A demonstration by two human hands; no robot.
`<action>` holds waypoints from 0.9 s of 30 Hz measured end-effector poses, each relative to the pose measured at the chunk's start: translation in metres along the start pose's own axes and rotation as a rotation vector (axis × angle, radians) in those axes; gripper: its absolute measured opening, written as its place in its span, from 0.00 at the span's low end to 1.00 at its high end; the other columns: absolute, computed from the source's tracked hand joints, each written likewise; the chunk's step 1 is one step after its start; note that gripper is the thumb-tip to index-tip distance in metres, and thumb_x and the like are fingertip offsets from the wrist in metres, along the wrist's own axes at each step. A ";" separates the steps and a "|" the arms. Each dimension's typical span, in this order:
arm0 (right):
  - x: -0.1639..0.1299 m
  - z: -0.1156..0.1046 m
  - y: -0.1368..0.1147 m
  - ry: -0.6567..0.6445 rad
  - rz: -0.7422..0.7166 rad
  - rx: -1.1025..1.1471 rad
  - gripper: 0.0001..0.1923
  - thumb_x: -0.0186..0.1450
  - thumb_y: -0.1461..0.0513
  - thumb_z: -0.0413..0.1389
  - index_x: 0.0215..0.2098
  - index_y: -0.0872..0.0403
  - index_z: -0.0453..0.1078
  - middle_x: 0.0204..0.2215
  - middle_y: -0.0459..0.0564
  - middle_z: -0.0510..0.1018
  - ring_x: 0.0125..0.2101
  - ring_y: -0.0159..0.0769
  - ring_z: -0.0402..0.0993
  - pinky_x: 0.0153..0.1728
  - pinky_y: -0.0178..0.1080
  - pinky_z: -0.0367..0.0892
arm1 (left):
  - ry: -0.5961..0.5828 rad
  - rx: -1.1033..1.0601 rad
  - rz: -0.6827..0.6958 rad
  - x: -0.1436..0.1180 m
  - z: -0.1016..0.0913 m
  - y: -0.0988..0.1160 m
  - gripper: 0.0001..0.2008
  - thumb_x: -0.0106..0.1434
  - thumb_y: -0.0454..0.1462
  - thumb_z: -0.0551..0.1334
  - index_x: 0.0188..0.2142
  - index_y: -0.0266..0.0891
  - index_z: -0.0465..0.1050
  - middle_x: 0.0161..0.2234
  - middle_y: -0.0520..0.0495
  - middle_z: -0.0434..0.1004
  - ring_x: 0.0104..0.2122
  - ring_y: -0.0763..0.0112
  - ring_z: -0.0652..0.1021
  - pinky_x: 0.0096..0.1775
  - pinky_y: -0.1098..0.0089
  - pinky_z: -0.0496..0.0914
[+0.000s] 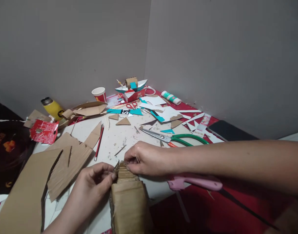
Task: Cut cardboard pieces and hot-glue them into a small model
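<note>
I have a folded cardboard piece [129,198] at the near edge of the desk [114,138], between both hands. My left hand [94,178] pinches its top left corner, thumb and fingers closed tight on the layered edge. My right hand [149,159] reaches across from the right and clamps the same top edge from the far side, fingertips pressed down on the stacked folds. So each grip is closed on the cardboard, and the two meet almost touching at the top of the piece.

To do this well, I judge that I should keep the folds squeezed flat and aligned, with even pressure from both sides so the layers do not spring apart or skew. The corrugated edge looks ragged, so I should hold close to it.

Just right of the piece lies a pink-handled cutter [197,182], partly under my right wrist. Farther off rest the green-handled scissors [178,139], and a red pencil [99,143] lies to the left beside large cardboard offcuts [66,159]. At the far side stand a red paper cup [99,94], a yellow bottle [52,107] and a glue stick [171,97] among paper scraps.
</note>
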State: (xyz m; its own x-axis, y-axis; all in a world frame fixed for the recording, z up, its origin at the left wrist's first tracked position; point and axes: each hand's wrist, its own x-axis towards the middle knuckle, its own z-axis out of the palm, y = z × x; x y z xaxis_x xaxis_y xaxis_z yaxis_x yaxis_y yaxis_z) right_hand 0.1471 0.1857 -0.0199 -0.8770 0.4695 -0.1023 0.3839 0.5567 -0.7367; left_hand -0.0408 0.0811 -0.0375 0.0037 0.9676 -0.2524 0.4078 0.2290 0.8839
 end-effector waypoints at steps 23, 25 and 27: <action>0.002 0.009 0.007 0.014 -0.010 0.115 0.06 0.60 0.71 0.56 0.35 0.62 0.75 0.24 0.42 0.73 0.24 0.24 0.66 0.28 0.27 0.59 | 0.056 0.028 0.075 0.002 0.017 -0.022 0.15 0.62 0.46 0.59 0.24 0.41 0.62 0.22 0.54 0.64 0.24 0.73 0.66 0.26 0.75 0.63; 0.000 0.004 0.006 0.016 -0.003 0.126 0.06 0.60 0.70 0.58 0.35 0.62 0.76 0.23 0.43 0.74 0.24 0.24 0.67 0.28 0.26 0.60 | 0.047 0.047 0.090 0.000 0.018 -0.025 0.15 0.61 0.46 0.60 0.24 0.41 0.62 0.23 0.54 0.65 0.25 0.72 0.67 0.28 0.75 0.64; -0.009 -0.009 0.004 0.030 -0.013 0.115 0.06 0.62 0.66 0.58 0.35 0.62 0.76 0.24 0.44 0.75 0.24 0.25 0.68 0.28 0.27 0.61 | 0.057 0.051 0.108 -0.001 0.018 -0.026 0.15 0.61 0.46 0.60 0.23 0.41 0.61 0.22 0.54 0.65 0.24 0.72 0.68 0.28 0.74 0.64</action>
State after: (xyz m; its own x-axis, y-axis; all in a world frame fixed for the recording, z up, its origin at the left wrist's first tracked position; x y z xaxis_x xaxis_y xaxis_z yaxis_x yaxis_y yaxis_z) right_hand 0.1593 0.1895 -0.0156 -0.8719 0.4840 -0.0737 0.3355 0.4811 -0.8100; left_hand -0.0352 0.0724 -0.0669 -0.0008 0.9912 -0.1325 0.4536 0.1185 0.8833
